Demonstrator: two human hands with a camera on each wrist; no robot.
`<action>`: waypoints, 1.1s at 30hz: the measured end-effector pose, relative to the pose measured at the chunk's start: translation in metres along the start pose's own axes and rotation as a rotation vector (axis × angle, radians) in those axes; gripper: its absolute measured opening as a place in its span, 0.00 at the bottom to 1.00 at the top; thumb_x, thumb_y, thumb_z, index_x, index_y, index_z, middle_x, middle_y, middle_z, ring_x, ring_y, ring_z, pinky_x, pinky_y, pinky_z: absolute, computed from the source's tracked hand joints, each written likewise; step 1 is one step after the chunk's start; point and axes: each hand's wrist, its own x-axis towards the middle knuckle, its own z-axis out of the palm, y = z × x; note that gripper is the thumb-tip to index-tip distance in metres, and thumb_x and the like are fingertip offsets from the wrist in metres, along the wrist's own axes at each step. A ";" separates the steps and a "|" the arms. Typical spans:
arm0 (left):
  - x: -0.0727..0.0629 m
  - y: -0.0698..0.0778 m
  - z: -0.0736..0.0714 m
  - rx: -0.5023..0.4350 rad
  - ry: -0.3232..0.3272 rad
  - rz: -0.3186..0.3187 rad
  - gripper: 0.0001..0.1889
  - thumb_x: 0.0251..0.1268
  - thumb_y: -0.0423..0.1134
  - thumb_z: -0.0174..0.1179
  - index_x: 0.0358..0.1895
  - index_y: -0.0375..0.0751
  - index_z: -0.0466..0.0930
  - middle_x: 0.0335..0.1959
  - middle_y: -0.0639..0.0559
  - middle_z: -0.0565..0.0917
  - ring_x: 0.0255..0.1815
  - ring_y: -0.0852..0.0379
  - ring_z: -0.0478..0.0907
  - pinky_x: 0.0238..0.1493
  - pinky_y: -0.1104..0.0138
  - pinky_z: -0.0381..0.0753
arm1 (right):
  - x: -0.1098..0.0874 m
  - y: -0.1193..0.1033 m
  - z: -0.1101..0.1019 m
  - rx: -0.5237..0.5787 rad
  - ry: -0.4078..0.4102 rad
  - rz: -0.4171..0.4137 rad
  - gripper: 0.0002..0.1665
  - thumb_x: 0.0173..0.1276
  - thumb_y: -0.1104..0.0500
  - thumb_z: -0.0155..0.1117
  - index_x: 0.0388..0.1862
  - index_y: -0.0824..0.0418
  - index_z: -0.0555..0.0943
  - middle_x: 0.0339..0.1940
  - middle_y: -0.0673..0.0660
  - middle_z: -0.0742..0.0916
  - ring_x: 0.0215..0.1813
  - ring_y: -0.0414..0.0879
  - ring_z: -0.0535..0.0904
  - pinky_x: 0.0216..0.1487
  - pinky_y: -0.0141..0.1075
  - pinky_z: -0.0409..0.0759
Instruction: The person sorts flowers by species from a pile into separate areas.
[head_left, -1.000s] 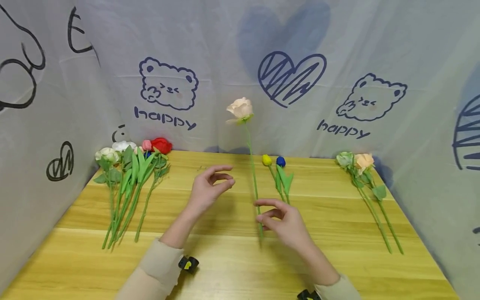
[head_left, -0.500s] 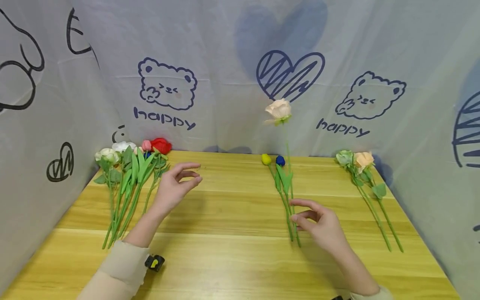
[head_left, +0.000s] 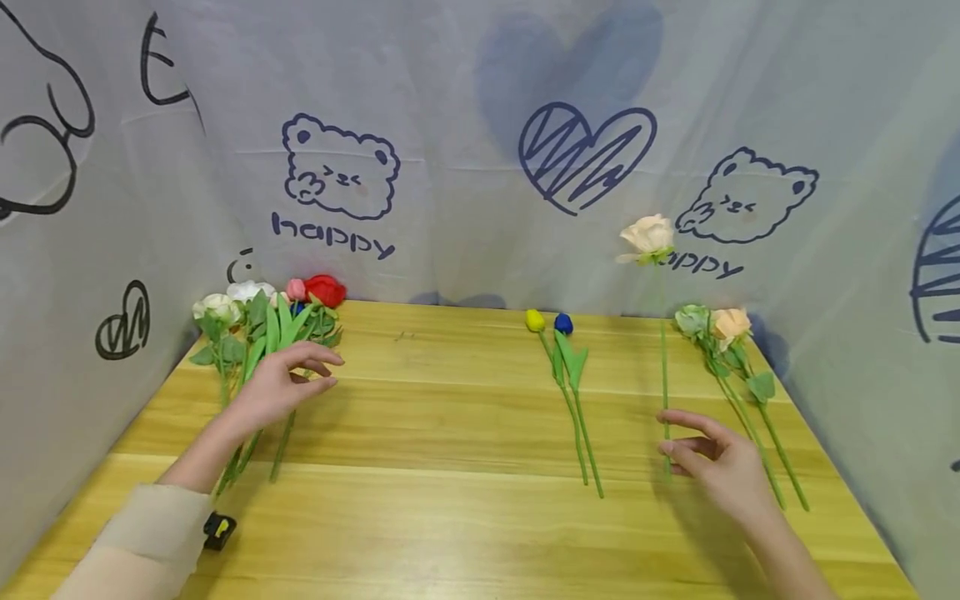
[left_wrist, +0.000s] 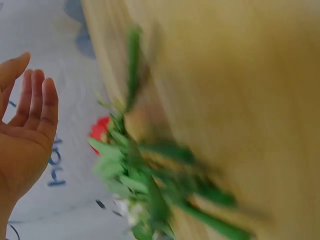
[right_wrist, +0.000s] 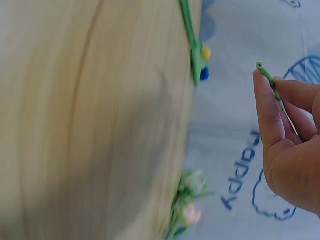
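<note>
A cream rose [head_left: 649,237] on a long thin green stem stands upright in the air, its stem pinched low down by my right hand [head_left: 720,462]. In the right wrist view the cut end of the stem [right_wrist: 265,74] sticks out between thumb and fingers. My left hand [head_left: 281,383] holds nothing; its fingers are relaxed over the left-hand bunch of flowers [head_left: 255,333], overlapping its stems in the head view. That bunch has white, pink and red blooms. To the left of the rose, a yellow tulip [head_left: 535,321] and a blue tulip [head_left: 564,324] lie side by side.
On the right of the wooden table [head_left: 420,517] lie a pale green flower [head_left: 691,318] and a peach rose [head_left: 730,325], stems toward the front. Grey cloth [head_left: 450,208] with drawings hangs behind and at both sides.
My right hand has carried the cream rose rightward, past the two tulips. My left hand has moved left, from mid-table to the left-hand bunch.
</note>
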 end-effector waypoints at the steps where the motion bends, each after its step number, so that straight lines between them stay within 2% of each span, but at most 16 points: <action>1: -0.002 -0.005 -0.004 0.019 -0.018 -0.003 0.12 0.69 0.31 0.69 0.54 0.40 0.87 0.54 0.44 0.85 0.45 0.58 0.83 0.41 0.70 0.84 | -0.001 0.003 -0.005 -0.011 0.008 0.012 0.26 0.75 0.61 0.68 0.71 0.62 0.78 0.47 0.44 0.91 0.47 0.42 0.88 0.45 0.39 0.89; 6: -0.008 -0.027 -0.019 0.076 -0.115 -0.050 0.12 0.68 0.29 0.68 0.53 0.38 0.87 0.53 0.40 0.85 0.45 0.54 0.83 0.36 0.67 0.83 | -0.003 0.021 -0.036 -0.062 0.028 0.065 0.27 0.76 0.59 0.68 0.72 0.58 0.78 0.45 0.44 0.91 0.45 0.39 0.88 0.44 0.38 0.89; 10: -0.009 -0.038 -0.026 0.100 -0.168 -0.090 0.13 0.66 0.31 0.70 0.53 0.37 0.87 0.46 0.42 0.85 0.42 0.54 0.80 0.33 0.67 0.80 | -0.003 0.038 -0.064 -0.117 0.030 0.071 0.26 0.76 0.57 0.68 0.71 0.56 0.79 0.45 0.33 0.89 0.43 0.38 0.88 0.42 0.38 0.89; 14: -0.008 -0.045 -0.029 0.109 -0.203 -0.118 0.15 0.65 0.33 0.72 0.55 0.36 0.87 0.44 0.43 0.84 0.40 0.55 0.77 0.35 0.67 0.78 | 0.000 0.052 -0.094 -0.190 0.024 0.070 0.27 0.78 0.55 0.66 0.72 0.60 0.78 0.46 0.27 0.85 0.42 0.38 0.88 0.41 0.39 0.90; 17: -0.008 -0.049 -0.028 0.107 -0.223 -0.140 0.17 0.65 0.34 0.73 0.56 0.35 0.86 0.44 0.44 0.84 0.40 0.55 0.78 0.36 0.67 0.78 | 0.004 0.063 -0.115 -0.229 0.022 0.095 0.27 0.79 0.56 0.64 0.72 0.63 0.76 0.49 0.35 0.86 0.42 0.34 0.87 0.42 0.40 0.90; 21: -0.010 -0.052 -0.029 0.096 -0.268 -0.182 0.19 0.65 0.36 0.73 0.57 0.34 0.85 0.44 0.45 0.84 0.43 0.54 0.80 0.40 0.64 0.79 | 0.011 0.076 -0.135 -0.291 0.017 0.145 0.30 0.79 0.57 0.63 0.73 0.70 0.73 0.57 0.52 0.86 0.41 0.27 0.83 0.42 0.41 0.90; 27: -0.012 -0.053 -0.031 0.083 -0.301 -0.223 0.20 0.65 0.36 0.73 0.59 0.33 0.84 0.44 0.46 0.85 0.46 0.51 0.81 0.43 0.60 0.81 | 0.018 0.095 -0.145 -0.348 -0.030 0.193 0.34 0.78 0.59 0.64 0.73 0.78 0.68 0.63 0.75 0.81 0.39 0.32 0.84 0.38 0.40 0.89; 33: -0.011 -0.054 -0.031 0.086 -0.303 -0.238 0.21 0.66 0.38 0.73 0.59 0.34 0.84 0.45 0.46 0.85 0.47 0.51 0.81 0.44 0.59 0.81 | 0.024 0.109 -0.145 -0.326 -0.088 0.229 0.34 0.77 0.57 0.66 0.72 0.78 0.70 0.61 0.72 0.83 0.40 0.29 0.83 0.41 0.40 0.89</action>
